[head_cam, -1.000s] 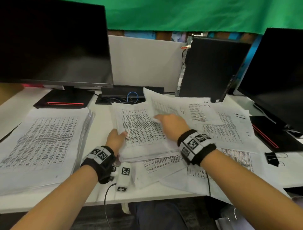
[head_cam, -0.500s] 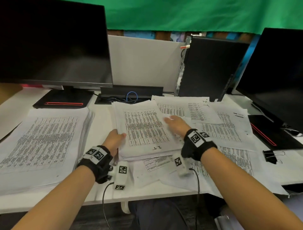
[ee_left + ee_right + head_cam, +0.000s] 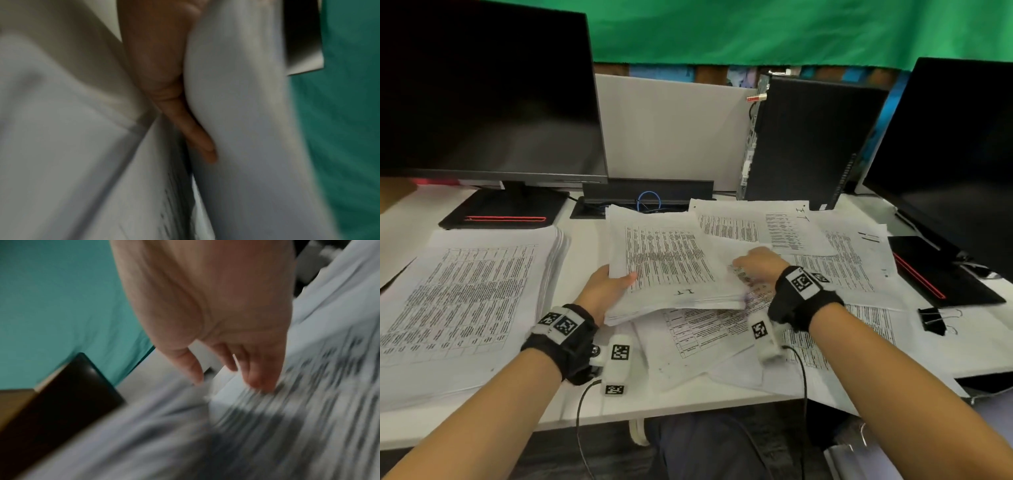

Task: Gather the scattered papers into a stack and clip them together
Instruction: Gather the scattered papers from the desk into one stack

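A thick stack of printed papers lies at the desk's middle, its near-left corner raised. My left hand grips that left edge, thumb on top and fingers underneath the stack. My right hand is at the stack's right edge, and its fingertips touch a printed sheet without curling round anything. Loose sheets spread to the right, and more sheets lie under the stack's front. A black binder clip sits on the papers at the far right.
A second tall pile of papers fills the left of the desk. A dark monitor stands at the back left and another monitor at the right. A black computer tower stands behind the loose sheets. The desk's front edge is close.
The right hand laid a sheet on the stack, then drew back to the stack's right edge. The left hand has lifted the stack's left side a little.
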`<state>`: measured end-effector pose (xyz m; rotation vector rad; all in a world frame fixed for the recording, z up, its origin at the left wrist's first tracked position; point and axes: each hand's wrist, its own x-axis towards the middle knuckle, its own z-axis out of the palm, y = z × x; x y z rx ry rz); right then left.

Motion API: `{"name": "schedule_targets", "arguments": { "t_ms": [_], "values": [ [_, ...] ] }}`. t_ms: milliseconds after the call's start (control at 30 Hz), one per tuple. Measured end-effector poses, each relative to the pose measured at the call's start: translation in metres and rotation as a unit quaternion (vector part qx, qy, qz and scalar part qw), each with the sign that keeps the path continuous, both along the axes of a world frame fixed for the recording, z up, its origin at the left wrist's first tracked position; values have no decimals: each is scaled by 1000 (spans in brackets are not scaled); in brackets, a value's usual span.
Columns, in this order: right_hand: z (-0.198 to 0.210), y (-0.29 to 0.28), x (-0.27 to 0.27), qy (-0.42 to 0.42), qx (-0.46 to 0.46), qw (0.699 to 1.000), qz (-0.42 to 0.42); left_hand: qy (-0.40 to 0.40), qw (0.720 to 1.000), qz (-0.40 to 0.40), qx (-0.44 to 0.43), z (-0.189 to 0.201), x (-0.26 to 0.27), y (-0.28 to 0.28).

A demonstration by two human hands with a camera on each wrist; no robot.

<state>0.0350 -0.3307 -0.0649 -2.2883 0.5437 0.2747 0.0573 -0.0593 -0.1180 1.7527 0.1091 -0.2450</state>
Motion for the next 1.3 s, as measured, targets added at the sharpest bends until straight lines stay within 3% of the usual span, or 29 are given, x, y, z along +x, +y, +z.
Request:
{"name": "schedule_targets", "arguments": {
  "t_ms": [133,300,467,633,800,933,1067,1200,1300],
  "values": [
    [-2,-47,-7,34,-142,988,-47,-31,999,-21,9,7,5,12],
    [13,-68,3,68,-277,956,65,-48,996,-71,14,25,8,2],
    [56,-85,-2,3,-251,956,152,-51,991,-122,0,41,19,3],
    [60,-81,24,2,-288,939,188,-49,996,-75,-19,51,32,12],
    [40,-53,58,-52,-248,954,161,-18,995,-85,-44,49,29,11],
    [37,-56,66,-129,-233,962,62,16,992,-102,-66,42,31,18],
    [38,-70,27,-12,-201,979,30,10,989,-147,4,35,30,9],
    [19,-88,-17,114,-29,992,-37,37,985,-167,38,25,28,-5],
    [4,-84,-29,213,32,976,35,45,982,-172,59,20,30,-6]
  ]
}}
